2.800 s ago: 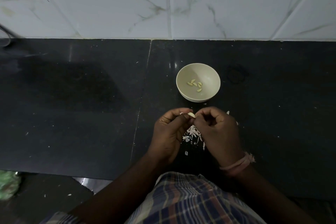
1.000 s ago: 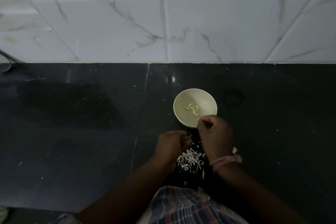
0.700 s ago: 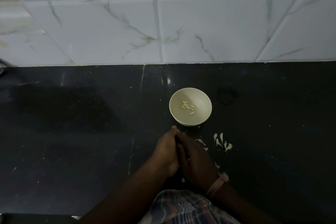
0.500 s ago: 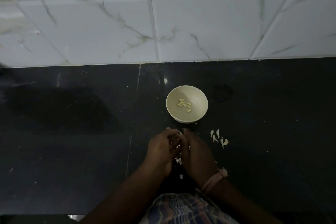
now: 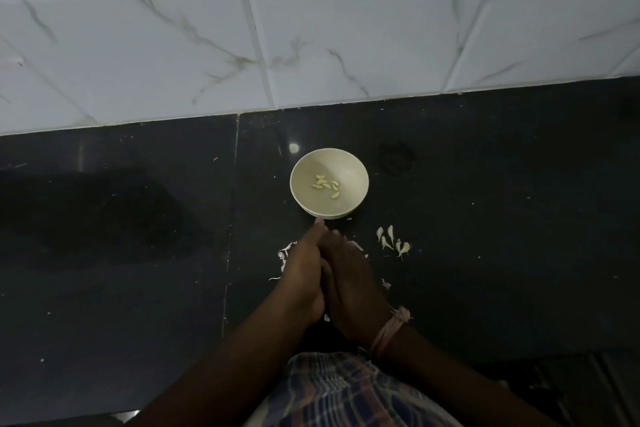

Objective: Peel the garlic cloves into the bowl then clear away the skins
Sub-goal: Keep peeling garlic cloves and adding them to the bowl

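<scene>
A cream bowl (image 5: 351, 168) stands on the black counter with several peeled garlic cloves (image 5: 326, 185) in it. Just in front of the bowl, my left hand (image 5: 300, 276) and my right hand (image 5: 354, 284) lie side by side with their inner edges touching. Their fingers stretch straight toward the bowl and cover the heap of garlic skins. A few skins (image 5: 284, 252) stick out at the left of my left hand, and more skins (image 5: 356, 245) show by my right fingertips. Several unpeeled cloves (image 5: 393, 241) lie to the right of my hands.
The black counter (image 5: 138, 253) runs to a white marble-tiled wall (image 5: 311, 28) behind the bowl. A seam (image 5: 230, 218) crosses the counter left of the bowl. A loose skin (image 5: 386, 283) lies by my right wrist. A checked cloth (image 5: 346, 392) shows at the bottom edge.
My right hand left the bowl's rim and came back beside my left hand. Both hands closed in over the skin heap, and their fingers went from curled to straight.
</scene>
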`<action>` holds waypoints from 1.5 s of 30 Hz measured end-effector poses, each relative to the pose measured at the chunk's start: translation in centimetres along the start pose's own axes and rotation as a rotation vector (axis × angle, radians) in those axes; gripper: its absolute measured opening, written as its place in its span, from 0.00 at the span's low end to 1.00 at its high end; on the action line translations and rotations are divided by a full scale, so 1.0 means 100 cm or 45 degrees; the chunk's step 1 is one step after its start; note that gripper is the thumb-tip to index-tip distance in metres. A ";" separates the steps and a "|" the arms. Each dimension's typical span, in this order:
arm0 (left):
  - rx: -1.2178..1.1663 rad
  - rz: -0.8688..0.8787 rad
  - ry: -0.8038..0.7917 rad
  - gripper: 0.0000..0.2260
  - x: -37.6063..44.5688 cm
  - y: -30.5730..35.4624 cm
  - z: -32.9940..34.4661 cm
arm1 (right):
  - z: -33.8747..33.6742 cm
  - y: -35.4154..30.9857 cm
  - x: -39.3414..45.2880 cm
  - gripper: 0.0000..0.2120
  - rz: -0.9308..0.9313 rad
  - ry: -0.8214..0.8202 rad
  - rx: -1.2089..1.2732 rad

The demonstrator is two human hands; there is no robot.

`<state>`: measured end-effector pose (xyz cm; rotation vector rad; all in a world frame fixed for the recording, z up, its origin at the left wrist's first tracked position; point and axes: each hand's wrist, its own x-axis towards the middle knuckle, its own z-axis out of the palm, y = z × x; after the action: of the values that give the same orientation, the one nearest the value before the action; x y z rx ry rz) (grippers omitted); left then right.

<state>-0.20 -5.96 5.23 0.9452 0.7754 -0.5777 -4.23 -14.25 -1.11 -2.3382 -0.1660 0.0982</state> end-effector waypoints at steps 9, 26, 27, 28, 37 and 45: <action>0.102 0.133 0.040 0.14 0.015 -0.003 -0.002 | -0.063 0.070 0.000 0.06 0.639 0.504 -0.143; 0.249 0.032 0.059 0.11 0.019 -0.054 0.018 | -0.069 0.093 0.006 0.01 0.850 0.559 0.245; 0.245 0.038 0.061 0.11 0.018 -0.055 0.018 | -0.072 0.092 0.006 0.02 0.906 0.604 0.336; 0.238 0.048 0.060 0.11 0.018 -0.057 0.017 | -0.075 0.091 0.005 0.02 0.950 0.651 0.417; 0.309 0.156 0.009 0.06 0.013 -0.052 -0.017 | -0.051 0.038 -0.010 0.04 0.779 0.638 0.716; 0.382 0.141 -0.023 0.08 0.014 -0.056 -0.039 | -0.015 0.020 -0.028 0.05 0.710 0.294 0.852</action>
<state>-4.67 -5.33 -0.03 1.2491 0.6252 -0.6153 -6.63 -17.13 -1.47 -1.6488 0.5576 0.1314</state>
